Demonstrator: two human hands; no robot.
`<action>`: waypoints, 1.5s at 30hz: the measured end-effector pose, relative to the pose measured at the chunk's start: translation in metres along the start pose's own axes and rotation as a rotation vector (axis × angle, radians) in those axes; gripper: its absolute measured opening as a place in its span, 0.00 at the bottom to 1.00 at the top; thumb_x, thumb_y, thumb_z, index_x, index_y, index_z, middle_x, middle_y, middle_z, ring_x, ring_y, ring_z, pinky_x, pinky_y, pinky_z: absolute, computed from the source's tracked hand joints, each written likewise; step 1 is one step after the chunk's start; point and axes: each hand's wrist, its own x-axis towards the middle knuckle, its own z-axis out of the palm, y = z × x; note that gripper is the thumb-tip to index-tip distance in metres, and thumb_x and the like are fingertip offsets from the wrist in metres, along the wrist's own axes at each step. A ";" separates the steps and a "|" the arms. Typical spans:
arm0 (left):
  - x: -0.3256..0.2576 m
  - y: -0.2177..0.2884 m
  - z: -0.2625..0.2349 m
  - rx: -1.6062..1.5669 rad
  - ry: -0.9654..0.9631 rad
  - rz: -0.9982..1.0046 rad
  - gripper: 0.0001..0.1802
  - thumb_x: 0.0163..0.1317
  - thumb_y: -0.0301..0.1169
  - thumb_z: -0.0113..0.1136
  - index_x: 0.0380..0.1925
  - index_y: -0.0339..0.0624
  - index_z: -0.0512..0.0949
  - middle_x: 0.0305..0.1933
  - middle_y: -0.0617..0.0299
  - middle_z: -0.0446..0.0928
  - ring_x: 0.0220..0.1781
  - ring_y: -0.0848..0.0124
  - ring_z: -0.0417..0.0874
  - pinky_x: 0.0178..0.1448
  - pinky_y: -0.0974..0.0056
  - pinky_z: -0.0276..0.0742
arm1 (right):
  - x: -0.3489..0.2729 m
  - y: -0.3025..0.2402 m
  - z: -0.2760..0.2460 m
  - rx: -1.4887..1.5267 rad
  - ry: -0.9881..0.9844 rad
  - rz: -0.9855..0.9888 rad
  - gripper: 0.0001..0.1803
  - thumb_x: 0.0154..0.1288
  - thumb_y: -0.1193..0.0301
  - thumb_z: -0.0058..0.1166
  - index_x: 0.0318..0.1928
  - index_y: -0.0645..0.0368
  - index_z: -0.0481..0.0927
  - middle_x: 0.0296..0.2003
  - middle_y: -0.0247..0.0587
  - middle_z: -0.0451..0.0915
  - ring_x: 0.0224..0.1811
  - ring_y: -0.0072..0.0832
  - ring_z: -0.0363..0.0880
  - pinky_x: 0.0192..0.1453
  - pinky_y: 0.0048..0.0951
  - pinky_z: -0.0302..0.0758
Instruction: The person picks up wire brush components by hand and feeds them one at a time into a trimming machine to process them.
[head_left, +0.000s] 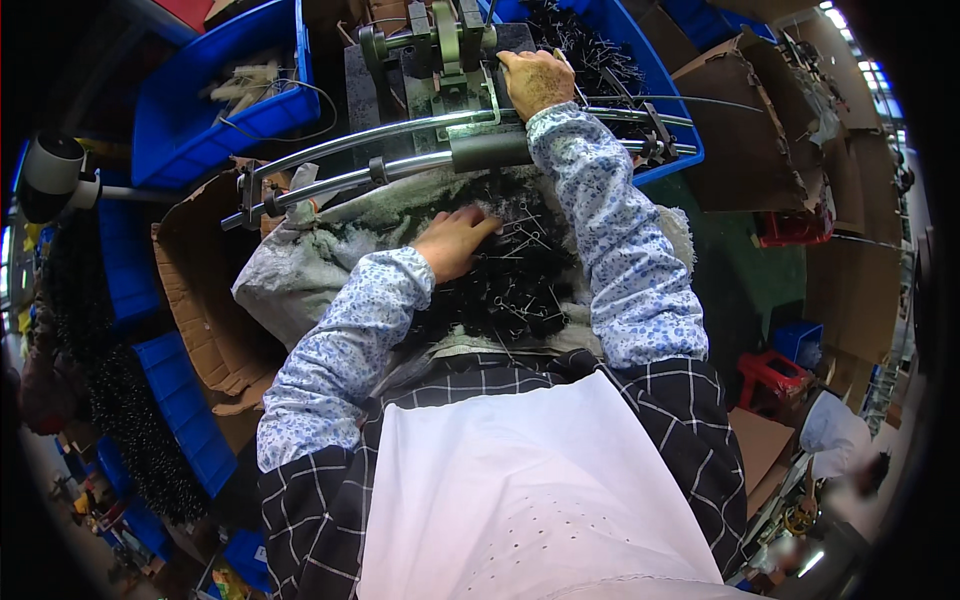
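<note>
My left hand (458,243) reaches over a pile of small black brush-like pieces (525,285) with thin wire stems, some ending in loops. Its fingers are stretched out, slightly blurred, and seem to touch the pile's edge. The pieces lie on a whitish woven sack (290,275) just in front of my body. Farther off, my right hand (538,82) is closed at the right side of a metal machine (447,50) with a wheel. What its fingers grip is hidden.
Two curved metal rails (340,180) cross between me and the machine. A blue bin (215,130) with pale pieces stands at the left; another blue bin (675,85) at the right holds more black wired pieces. Cardboard boxes (215,290) and a red stool (770,380) flank me.
</note>
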 end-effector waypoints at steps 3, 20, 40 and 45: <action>0.004 -0.007 0.006 0.067 -0.027 0.026 0.28 0.48 0.24 0.58 0.52 0.47 0.65 0.53 0.52 0.64 0.54 0.53 0.67 0.57 0.55 0.62 | 0.000 0.001 0.008 0.067 0.010 -0.010 0.12 0.59 0.65 0.47 0.43 0.45 0.79 0.33 0.32 0.80 0.38 0.30 0.77 0.47 0.33 0.73; -0.042 -0.026 -0.026 -0.128 0.157 -0.062 0.22 0.46 0.22 0.56 0.45 0.35 0.67 0.48 0.45 0.64 0.49 0.54 0.71 0.54 0.58 0.69 | -0.010 0.007 -0.006 -0.023 -0.119 0.107 0.22 0.56 0.60 0.49 0.50 0.53 0.74 0.43 0.38 0.76 0.51 0.34 0.68 0.53 0.40 0.63; -0.082 -0.038 -0.058 -0.358 0.264 -0.099 0.16 0.45 0.20 0.55 0.37 0.36 0.67 0.35 0.61 0.66 0.35 0.72 0.68 0.42 0.69 0.67 | -0.006 0.003 0.003 0.014 -0.061 0.066 0.17 0.53 0.61 0.50 0.43 0.51 0.78 0.38 0.35 0.80 0.48 0.35 0.72 0.50 0.41 0.65; -0.090 -0.033 -0.072 -0.462 0.293 -0.086 0.17 0.45 0.16 0.52 0.38 0.37 0.67 0.36 0.65 0.65 0.39 0.76 0.69 0.48 0.71 0.66 | 0.013 0.030 -0.003 0.017 -0.084 0.150 0.14 0.63 0.61 0.41 0.42 0.45 0.79 0.38 0.40 0.79 0.44 0.34 0.77 0.49 0.38 0.70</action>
